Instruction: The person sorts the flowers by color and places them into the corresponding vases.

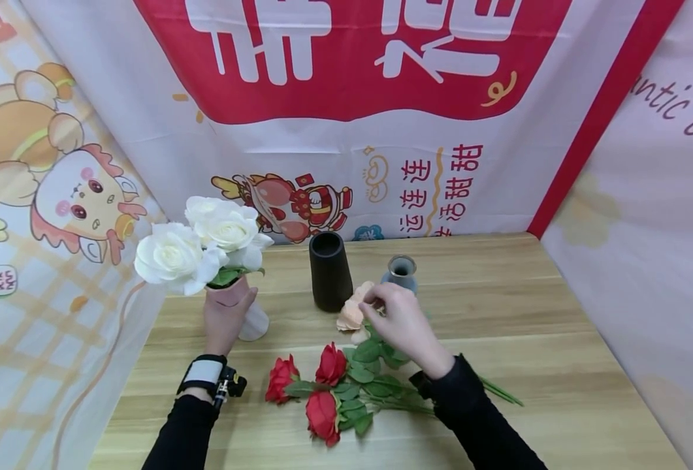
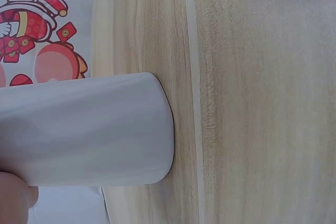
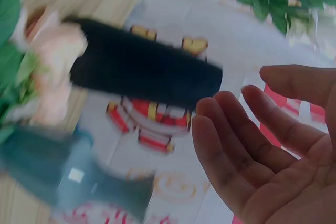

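Observation:
My left hand (image 1: 224, 320) grips a vase (image 1: 255, 324), pink at the top and white lower down, with white roses (image 1: 202, 245) in it. In the left wrist view the pale base of this vase (image 2: 100, 129) is right at the wooden tabletop, with a fingertip (image 2: 16, 198) on its side. My right hand (image 1: 405, 323) hovers over peach-coloured flowers (image 1: 351, 316) lying on the table. Seen from the right wrist, the right hand (image 3: 262, 156) has loosely bent fingers apart from the thumb and nothing between them.
Behind the peach flowers stand a tall black vase (image 1: 330, 274) and a small blue-grey vase (image 1: 402, 269). Three red roses (image 1: 322, 414) with green leaves lie at the front, their stems running right under the right forearm. Printed cloth (image 1: 299, 150) hangs along the table's back edge.

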### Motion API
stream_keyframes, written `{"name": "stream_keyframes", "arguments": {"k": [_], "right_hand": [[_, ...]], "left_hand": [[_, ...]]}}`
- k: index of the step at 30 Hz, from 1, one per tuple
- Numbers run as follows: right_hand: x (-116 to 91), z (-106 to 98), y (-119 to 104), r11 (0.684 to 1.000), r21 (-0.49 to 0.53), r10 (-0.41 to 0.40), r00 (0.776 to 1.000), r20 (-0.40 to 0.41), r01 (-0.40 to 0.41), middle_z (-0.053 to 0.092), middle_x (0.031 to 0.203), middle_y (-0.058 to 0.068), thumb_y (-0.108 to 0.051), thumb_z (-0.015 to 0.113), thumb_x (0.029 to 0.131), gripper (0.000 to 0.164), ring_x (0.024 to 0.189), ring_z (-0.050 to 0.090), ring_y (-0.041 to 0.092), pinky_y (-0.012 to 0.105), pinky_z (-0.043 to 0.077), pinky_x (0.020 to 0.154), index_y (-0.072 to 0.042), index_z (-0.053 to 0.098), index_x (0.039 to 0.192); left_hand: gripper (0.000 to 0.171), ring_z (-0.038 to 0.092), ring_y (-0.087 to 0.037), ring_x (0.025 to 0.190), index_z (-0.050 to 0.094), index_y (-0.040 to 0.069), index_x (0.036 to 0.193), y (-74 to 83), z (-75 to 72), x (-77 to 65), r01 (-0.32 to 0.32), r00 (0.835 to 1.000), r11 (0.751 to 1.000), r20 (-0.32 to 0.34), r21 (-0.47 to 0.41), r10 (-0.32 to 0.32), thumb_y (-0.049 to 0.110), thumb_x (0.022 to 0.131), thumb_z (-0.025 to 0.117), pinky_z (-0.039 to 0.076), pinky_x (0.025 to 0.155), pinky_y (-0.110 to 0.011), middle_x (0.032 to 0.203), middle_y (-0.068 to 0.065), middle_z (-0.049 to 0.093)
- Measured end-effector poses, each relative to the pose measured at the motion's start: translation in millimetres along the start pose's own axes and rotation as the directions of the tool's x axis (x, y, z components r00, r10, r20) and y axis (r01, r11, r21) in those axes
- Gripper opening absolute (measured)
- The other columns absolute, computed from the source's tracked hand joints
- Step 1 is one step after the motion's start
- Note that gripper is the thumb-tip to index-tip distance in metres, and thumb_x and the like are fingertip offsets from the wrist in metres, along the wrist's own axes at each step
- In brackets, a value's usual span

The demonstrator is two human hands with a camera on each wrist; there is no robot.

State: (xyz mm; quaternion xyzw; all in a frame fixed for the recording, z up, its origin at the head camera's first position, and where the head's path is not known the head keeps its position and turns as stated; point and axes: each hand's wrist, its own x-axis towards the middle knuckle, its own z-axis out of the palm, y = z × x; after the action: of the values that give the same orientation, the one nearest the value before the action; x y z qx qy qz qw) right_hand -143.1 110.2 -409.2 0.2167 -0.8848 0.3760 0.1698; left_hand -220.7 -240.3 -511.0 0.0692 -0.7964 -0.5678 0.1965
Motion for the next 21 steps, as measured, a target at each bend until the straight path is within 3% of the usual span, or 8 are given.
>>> {"name": "stream_keyframes", "arguments": {"k": [9,13,17,21], "right_hand": [[-39.1,-24.8,32.5,0.986,-0.019,0.166,0.985,0.047,-0.165,0.058,0.077,-0.009,-0.012,0.069,0.086,0.008,0.071,0.055,0.006,0.025,0.049,0.063,-0.015,0.065,0.081],[-50.0,-24.4,38.5,0.987,-0.083,0.147,0.986,0.082,-0.141,0.059,0.077,-0.01,-0.012,0.069,0.085,0.008,0.071,0.056,0.005,0.022,0.047,0.063,-0.017,0.065,0.08],[-58.6,-20.2,39.1,0.987,-0.115,0.128,0.981,0.144,-0.112,0.058,0.077,-0.01,-0.013,0.071,0.083,0.01,0.07,0.056,0.005,0.021,0.046,0.062,-0.018,0.064,0.079],[-64.2,-15.6,38.9,0.987,-0.119,0.127,0.974,0.19,-0.106,0.057,0.078,-0.011,-0.014,0.072,0.082,0.01,0.072,0.056,0.006,0.02,0.045,0.063,-0.019,0.063,0.079]], "left_hand": [[0.09,0.041,-0.016,0.123,0.03,0.023,0.145,5.6,-5.0,-0.6,-0.013,0.999,1.0,0.053,-0.011,0.013,0.041,0.073,0.081,0.032,0.099,-0.034,0.136,0.001,0.043],[0.089,0.042,-0.017,0.122,0.031,0.019,0.144,12.5,-6.8,-2.7,-0.023,0.998,1.0,0.054,0.01,0.022,0.037,0.073,0.081,0.033,0.099,-0.033,0.135,-0.001,0.044],[0.086,0.044,-0.017,0.12,0.032,0.017,0.143,28.7,-7.1,-9.1,-0.031,0.998,0.999,0.055,0.016,0.03,0.029,0.074,0.082,0.034,0.098,-0.033,0.134,-0.003,0.045],[0.087,0.046,-0.021,0.118,0.033,0.014,0.141,44.3,-6.8,-19.1,-0.076,0.995,0.996,0.069,-0.037,0.079,0.017,0.071,0.084,0.035,0.097,-0.037,0.131,-0.006,0.047]]}}
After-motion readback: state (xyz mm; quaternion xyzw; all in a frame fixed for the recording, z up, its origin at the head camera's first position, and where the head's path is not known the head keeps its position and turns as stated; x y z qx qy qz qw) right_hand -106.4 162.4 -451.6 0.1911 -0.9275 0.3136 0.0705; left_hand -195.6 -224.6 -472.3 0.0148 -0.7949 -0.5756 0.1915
